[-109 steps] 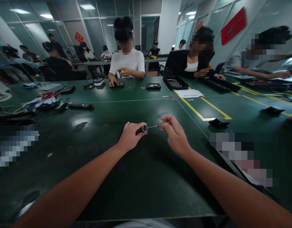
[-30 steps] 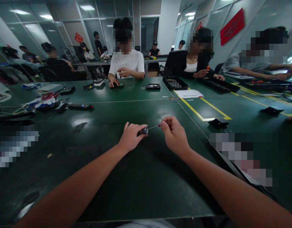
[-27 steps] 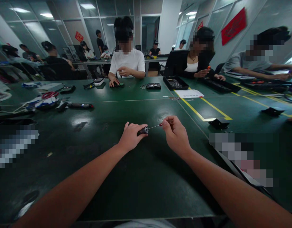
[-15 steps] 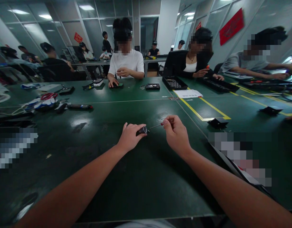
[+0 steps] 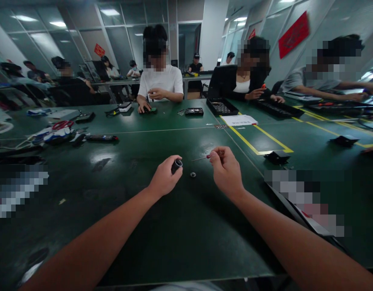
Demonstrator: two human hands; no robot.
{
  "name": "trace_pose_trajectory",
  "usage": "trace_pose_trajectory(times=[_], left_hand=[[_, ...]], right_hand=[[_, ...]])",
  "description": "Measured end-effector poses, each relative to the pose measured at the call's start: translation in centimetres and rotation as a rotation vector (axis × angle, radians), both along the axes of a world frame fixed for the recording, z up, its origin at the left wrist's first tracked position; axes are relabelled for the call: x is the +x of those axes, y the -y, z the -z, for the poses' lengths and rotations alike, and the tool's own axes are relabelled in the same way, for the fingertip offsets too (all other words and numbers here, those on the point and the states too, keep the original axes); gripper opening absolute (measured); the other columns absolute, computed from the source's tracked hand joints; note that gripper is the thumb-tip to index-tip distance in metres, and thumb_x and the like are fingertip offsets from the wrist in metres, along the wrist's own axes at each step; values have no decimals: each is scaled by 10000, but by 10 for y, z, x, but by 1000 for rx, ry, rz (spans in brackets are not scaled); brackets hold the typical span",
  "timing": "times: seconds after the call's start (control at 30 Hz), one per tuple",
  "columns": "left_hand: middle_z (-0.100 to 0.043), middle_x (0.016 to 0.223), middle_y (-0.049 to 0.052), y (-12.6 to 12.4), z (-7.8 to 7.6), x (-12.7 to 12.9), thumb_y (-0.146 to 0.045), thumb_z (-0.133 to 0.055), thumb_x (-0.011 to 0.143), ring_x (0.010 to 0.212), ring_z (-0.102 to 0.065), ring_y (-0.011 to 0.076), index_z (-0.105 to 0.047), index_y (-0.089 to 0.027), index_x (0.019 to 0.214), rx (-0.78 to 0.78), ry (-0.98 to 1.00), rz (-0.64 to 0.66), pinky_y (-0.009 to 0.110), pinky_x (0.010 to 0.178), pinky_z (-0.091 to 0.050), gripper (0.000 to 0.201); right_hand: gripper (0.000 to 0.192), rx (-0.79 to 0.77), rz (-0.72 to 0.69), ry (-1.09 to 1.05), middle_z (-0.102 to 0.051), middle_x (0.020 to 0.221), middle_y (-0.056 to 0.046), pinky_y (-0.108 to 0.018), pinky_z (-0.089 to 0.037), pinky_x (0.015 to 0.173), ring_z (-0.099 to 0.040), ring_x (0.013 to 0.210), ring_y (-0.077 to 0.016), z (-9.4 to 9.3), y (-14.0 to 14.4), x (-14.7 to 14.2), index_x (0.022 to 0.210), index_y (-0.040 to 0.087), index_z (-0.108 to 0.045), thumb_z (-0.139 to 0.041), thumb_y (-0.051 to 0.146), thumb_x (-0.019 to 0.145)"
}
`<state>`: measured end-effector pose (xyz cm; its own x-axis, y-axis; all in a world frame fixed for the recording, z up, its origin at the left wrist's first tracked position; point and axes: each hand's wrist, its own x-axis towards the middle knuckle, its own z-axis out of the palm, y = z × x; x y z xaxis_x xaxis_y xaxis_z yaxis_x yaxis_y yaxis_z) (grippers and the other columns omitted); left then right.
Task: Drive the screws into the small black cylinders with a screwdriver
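Observation:
My left hand (image 5: 165,176) is closed around a short black tube (image 5: 177,166), like a flashlight body, whose open end with a pale rim faces right. On the green tabletop, just right of that hand, lies a small round dark part with a silvery centre (image 5: 192,175). My right hand (image 5: 225,167) grips a thin screwdriver (image 5: 201,158) by its reddish handle. The shaft points left toward the tube, and its tip is apart from both the tube and the small part. Most of the screwdriver's handle is hidden by my fingers.
A marker-like black tool (image 5: 101,138) and a pile of cables and cloth (image 5: 57,131) lie left. Black bits (image 5: 277,157) and a blurred sheet (image 5: 307,202) are on the right. Across the table, a person in white (image 5: 160,83) works near black trays (image 5: 222,107).
The small round part has come away from the tube's end and now lies on the table. My left hand has shifted slightly left with the tube; the screwdriver has stayed nearly in place.

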<state>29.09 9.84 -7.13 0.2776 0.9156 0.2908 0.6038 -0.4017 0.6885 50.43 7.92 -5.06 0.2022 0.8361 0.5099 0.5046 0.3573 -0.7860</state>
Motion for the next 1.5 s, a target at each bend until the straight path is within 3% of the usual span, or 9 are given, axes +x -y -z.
trace_pose_trajectory(times=[0.1, 0.27, 0.5, 0.63, 0.93, 1.13, 1.23, 1.37, 1.5], left_hand=[[-656, 990, 45, 5, -10, 6, -230, -550, 907, 839, -611, 184, -595, -190, 1143, -58, -21, 14, 320, 740, -480, 243], [-687, 890, 26, 3, -19, 20, -363, -629, 880, 793, -630, 194, -672, -209, 943, -179, -177, 114, 321, 699, -457, 172], [-699, 1202, 66, -14, -15, 39, -314, -623, 882, 1076, -650, 254, -685, -236, 1204, -189, -461, 204, 361, 878, -503, 337], [-721, 1092, 59, -17, -20, 43, -319, -649, 873, 983, -672, 237, -704, -223, 1106, -240, -561, 239, 325, 792, -506, 257], [-711, 953, 51, -6, -23, 21, -333, -664, 781, 816, -653, 225, -687, -221, 991, -286, -554, 133, 308, 631, -435, 239], [-704, 1084, 44, -7, -28, -15, -317, -594, 827, 926, -637, 217, -727, -259, 1100, -333, -308, 128, 310, 744, -449, 309], [-682, 935, 52, -6, -31, -40, -432, -591, 864, 732, -586, 168, -741, -220, 1054, -485, -109, 104, 283, 643, -418, 322], [-548, 751, 4, 3, -34, -80, -485, -672, 826, 574, -453, 105, -684, -169, 982, -619, 341, -68, 225, 504, -305, 353], [-489, 713, -39, 22, -47, -128, -370, -621, 906, 568, -412, 71, -587, -186, 886, -627, 825, -306, 177, 481, -306, 188]], right_hand=[[144, 6, -5, -10, -668, 825, -33, -336, -457, 674, -627, 731, -193, 0, 0, 1, 951, 227, -567, -499, 351, 980], [147, 23, -15, -11, -663, 823, -30, -336, -455, 678, -619, 727, -190, 0, -1, 0, 948, 225, -565, -492, 348, 983], [153, 15, -6, -13, -671, 822, -36, -340, -453, 687, -610, 717, -194, 1, -1, 1, 945, 223, -562, -486, 353, 976], [156, 5, -20, -3, -675, 823, -37, -336, -450, 671, -611, 706, -195, 1, -2, 1, 947, 224, -564, -492, 360, 973], [155, -4, -41, -4, -671, 816, -35, -331, -449, 671, -613, 704, -193, 4, -2, 0, 943, 224, -569, -502, 360, 973], [159, -20, -72, -17, -668, 812, -32, -326, -449, 663, -610, 703, -189, 3, -1, 0, 947, 226, -573, -500, 364, 974], [166, -29, -86, -7, -666, 802, -29, -323, -444, 654, -599, 686, -184, 4, -2, 0, 946, 226, -576, -499, 370, 974], [173, -37, -101, -6, -664, 806, -27, -323, -446, 664, -604, 702, -182, 6, -3, 0, 956, 225, -577, -496, 376, 980], [167, -50, -114, -9, -656, 813, -22, -326, -448, 667, -608, 715, -182, 4, -2, 1, 967, 227, -573, -494, 373, 985]])
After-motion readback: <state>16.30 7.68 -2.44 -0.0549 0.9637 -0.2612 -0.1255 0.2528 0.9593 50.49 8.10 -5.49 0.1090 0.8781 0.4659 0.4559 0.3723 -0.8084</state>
